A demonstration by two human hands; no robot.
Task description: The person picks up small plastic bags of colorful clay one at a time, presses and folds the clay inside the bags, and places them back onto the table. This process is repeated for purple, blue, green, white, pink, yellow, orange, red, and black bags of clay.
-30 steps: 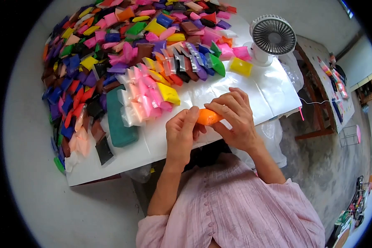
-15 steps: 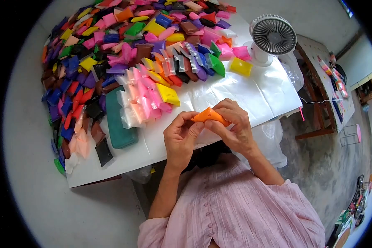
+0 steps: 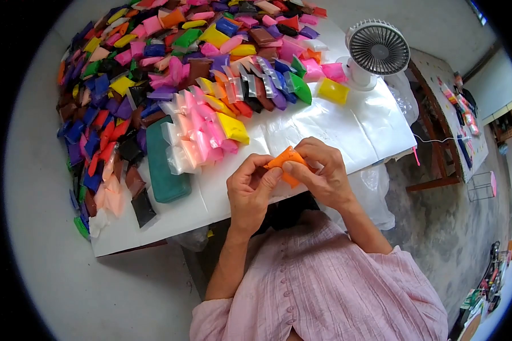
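An orange packet, soft-looking and wrapped in clear film, is held up between both hands at the table's front edge. My left hand pinches its left corner between thumb and fingers. My right hand grips the right side, its thumb lying across the front face. Part of the packet is hidden behind the fingers. Beyond my left hand, a yellow packet lies beside a row of pink packets with clear film ends. A dark green block stands left of that row.
A large heap of coloured packets covers the far and left parts of the white table. A small white fan stands at the back right, near a single yellow packet. Clear plastic bags hang below the front edge.
The orange packet has turned in my fingers, from lying lengthwise to a more upright tilt. My right thumb has shifted onto its front face. Both hands stay in nearly the same place.
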